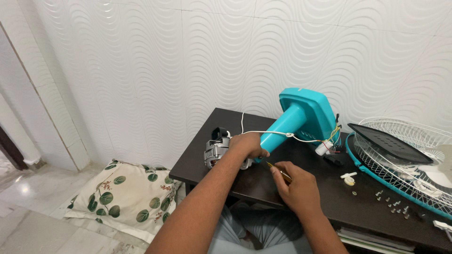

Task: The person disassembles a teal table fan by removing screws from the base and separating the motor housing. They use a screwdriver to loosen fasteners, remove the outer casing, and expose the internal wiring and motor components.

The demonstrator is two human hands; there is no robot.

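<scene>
Left hand [248,145] grips the fan motor [217,151]; right hand [293,186] holds a screwdriver [278,171].

fan stand [301,120] on table [197,160], grille [400,150] right, pillow [122,197] left

Teal fan stand [301,117], leaf-print pillow [125,195]

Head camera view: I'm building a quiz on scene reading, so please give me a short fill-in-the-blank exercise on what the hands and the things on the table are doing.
1. The left hand rests on the fan motor at the end of the ____-coloured fan stand.
2. The right hand holds a thin ____ with a yellow shaft.
3. The white wire fan guard lies on the ____ side of the dark table.
4. Below the table's left end, a leaf-patterned ____ lies on the floor.

Missing words: teal; screwdriver; right; pillow
</scene>
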